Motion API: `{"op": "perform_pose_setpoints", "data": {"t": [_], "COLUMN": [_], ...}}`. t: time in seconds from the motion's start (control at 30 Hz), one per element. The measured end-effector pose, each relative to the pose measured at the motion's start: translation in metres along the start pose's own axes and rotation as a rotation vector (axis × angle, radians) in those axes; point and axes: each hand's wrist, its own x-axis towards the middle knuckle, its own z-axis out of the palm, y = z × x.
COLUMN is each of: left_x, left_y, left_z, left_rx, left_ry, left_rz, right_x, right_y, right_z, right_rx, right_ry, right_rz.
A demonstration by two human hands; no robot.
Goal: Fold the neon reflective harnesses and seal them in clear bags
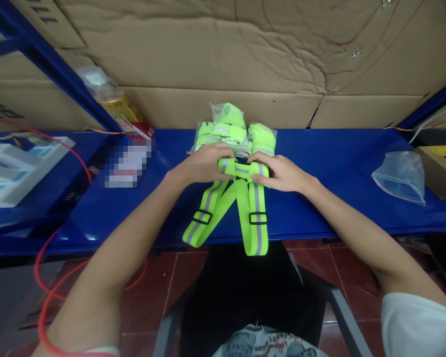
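A neon yellow-green reflective harness (241, 171) with grey stripes lies at the middle of the blue table. Its two looped straps with black slide buckles hang toward the front edge. Around its upper left part my left hand (208, 163) is closed, thumb below and fingers on top. My right hand (278, 171) pinches the upper right part the same way. Just behind the hands are several bagged bundles (228, 126) of the same neon webbing in clear plastic, and another bundle (262, 139) at their right.
On the right lies a clear plastic bag (403, 176) beside a cardboard box (440, 171). A bottle (111, 96) stands at the back left, near a blurred-out patch (130, 163). Cardboard (208, 59) walls the back. A red hose (46, 287) loops at the left.
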Motion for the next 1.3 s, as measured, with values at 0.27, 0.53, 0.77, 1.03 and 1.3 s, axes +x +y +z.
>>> {"op": "perform_pose_setpoints", "data": {"t": [0.27, 0.53, 0.77, 1.03, 1.3], "left_x": [-0.003, -0.011, -0.011, -0.007, -0.008], "left_y": [0.004, 0.009, -0.001, 0.026, 0.011], "left_z": [-0.014, -0.035, -0.027, -0.016, -0.038], "left_rx": [-0.109, -0.04, -0.175, -0.566, -0.603], "left_ry": [0.076, 0.065, -0.582, -0.787, -0.302], "left_rz": [0.046, -0.223, -0.525, -0.325, -0.307], "right_x": [0.001, 0.004, 0.005, 0.002, 0.0], "right_y": [0.003, 0.008, 0.011, 0.002, -0.002], "right_z": [0.0, 0.001, 0.007, 0.007, 0.005], "right_rx": [0.055, 0.11, 0.047, -0.156, -0.29], "right_ry": [0.069, 0.102, 0.154, 0.088, 0.015], "right_rz": [-0.057, 0.012, 0.052, -0.073, -0.202]}}
